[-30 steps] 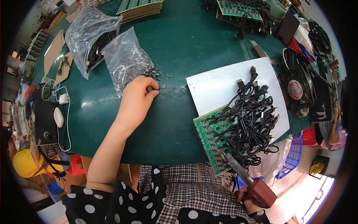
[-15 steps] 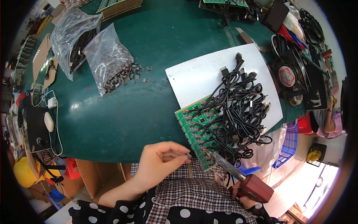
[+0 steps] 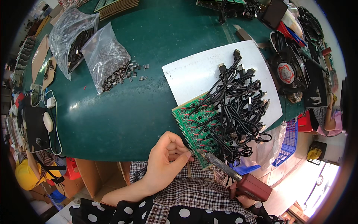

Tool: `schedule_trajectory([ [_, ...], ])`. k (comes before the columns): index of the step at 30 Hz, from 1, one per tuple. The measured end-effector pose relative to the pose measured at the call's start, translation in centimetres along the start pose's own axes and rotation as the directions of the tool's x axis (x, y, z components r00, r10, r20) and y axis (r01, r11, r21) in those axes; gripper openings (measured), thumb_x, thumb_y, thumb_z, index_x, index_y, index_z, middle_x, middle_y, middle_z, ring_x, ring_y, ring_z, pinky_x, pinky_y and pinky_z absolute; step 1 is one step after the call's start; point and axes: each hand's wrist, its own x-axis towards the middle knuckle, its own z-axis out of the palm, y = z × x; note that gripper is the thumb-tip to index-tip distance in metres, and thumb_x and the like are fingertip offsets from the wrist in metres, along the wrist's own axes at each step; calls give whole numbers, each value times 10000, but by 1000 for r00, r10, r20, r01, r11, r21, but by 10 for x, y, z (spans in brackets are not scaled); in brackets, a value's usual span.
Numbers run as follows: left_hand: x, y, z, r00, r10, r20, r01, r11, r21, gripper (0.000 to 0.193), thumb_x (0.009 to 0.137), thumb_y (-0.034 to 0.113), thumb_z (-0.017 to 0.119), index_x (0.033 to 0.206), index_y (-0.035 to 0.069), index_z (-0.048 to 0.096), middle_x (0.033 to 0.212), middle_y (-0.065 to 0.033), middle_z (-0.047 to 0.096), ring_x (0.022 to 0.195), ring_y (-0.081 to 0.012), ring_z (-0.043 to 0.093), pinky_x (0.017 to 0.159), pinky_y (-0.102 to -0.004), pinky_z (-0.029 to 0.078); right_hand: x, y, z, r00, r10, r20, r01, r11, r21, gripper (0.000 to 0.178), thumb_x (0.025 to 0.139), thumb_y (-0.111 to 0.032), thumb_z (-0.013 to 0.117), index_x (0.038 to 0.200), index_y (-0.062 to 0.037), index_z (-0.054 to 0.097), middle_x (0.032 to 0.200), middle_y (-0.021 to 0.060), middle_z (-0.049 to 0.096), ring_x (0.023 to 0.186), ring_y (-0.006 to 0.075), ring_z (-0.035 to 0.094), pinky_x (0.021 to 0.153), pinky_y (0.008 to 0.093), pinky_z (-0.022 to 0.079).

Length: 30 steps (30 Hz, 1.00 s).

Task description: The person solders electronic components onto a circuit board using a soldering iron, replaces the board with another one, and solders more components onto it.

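Note:
My right hand is wrapped round the dark red handle of a soldering iron. The iron's tip touches or hovers just over the lower edge of a green circuit board panel; which of the two I cannot tell. At the board's left edge, close to the tip, my left hand pinches a small dark pin connector between thumb and forefinger, mostly hidden by the fingertips. Black cables with plugs run from the board, bundled over a white sheet.
A clear bag spills small dark connectors onto the green table. Another bag holds black cables. A round black fan-like device stands at right, a blue basket below. Stacked boards sit at the back.
My left hand has moved slightly up and right, bringing the pin connector to the board's edge. The soldering iron's tip has shifted left towards it.

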Motion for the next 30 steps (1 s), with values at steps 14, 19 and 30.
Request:
schedule_trajectory([
  [14, 2, -3, 0, 1000, 17, 4, -18, 997, 77, 194, 809, -67, 515, 910, 32, 382, 819, -67, 565, 773, -124, 594, 654, -219, 469, -20, 39, -14, 993, -91, -79, 67, 963, -262, 671, 633, -372, 768, 1115, 1, 488, 830, 74, 640, 715, 218, 635, 671, 294, 494],
  [19, 2, 0, 2, 1000, -12, 4, 11, 994, 105, 217, 798, -109, 508, 895, 28, 370, 840, -87, 549, 784, -151, 590, 718, -266, 494, -25, 52, -19, 996, -54, -65, 35, 962, -272, 774, 599, -392, 790, 1159, 18, 448, 904, 111, 627, 754, 229, 633, 643, 310, 503],
  [30, 2, -6, 5, 998, 52, -31, -49, 994, 98, 196, 801, -74, 521, 887, 28, 377, 794, -58, 539, 741, -100, 576, 646, -215, 472, -32, 60, -27, 997, -65, 39, 76, 834, -546, 680, 612, -358, 782, 1112, 8, 501, 927, 102, 613, 730, 223, 620, 638, 307, 498],
])
